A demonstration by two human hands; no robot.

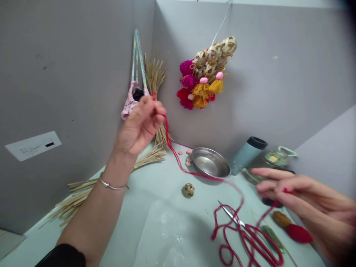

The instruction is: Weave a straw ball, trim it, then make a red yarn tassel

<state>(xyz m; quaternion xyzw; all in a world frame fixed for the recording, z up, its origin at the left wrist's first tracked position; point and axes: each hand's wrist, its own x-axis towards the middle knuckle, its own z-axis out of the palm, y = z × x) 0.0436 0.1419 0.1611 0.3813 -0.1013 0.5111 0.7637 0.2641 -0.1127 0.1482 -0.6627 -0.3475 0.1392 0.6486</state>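
1. Closest in, loops of red yarn [244, 237] lie tangled on the pale green tabletop [167, 230], with scissors [230, 215] lying partly under them, blades open a little.
2. Beside the loops on the right lie a red tassel [299, 233] and a brownish one, both blurred.
3. The right hand [292, 189] hovers above that spot with its fingers stretched out almost flat. A strand of the yarn runs between them, but blur hides whether they squeeze it.
4. The left hand [141, 124] is raised well above the tabletop, fingers curled shut and pinching the yarn's other end. The strand drops from it to the surface and runs across to the loops. A thin bracelet [111, 185] circles the wrist.
5. A small woven ball [188, 190] sits alone mid-table.
6. Further back stand a steel bowl [211, 162], a grey-green tumbler [246, 155] with a black lid, and a glass jar [274, 159] with a green lid. Pink beads [185, 154] lie just left of the bowl.
7. Straw bundles [83, 196] lie along the left edge, and more straw stands in the corner.
8. Plain grey walls close in the corner. A pink cloth bag [130, 100] hangs there, and a cluster of woven balls with tassels [207, 72] hangs from a wire.
9. A white plate [33, 145] on the left wall bears writing too small to read.
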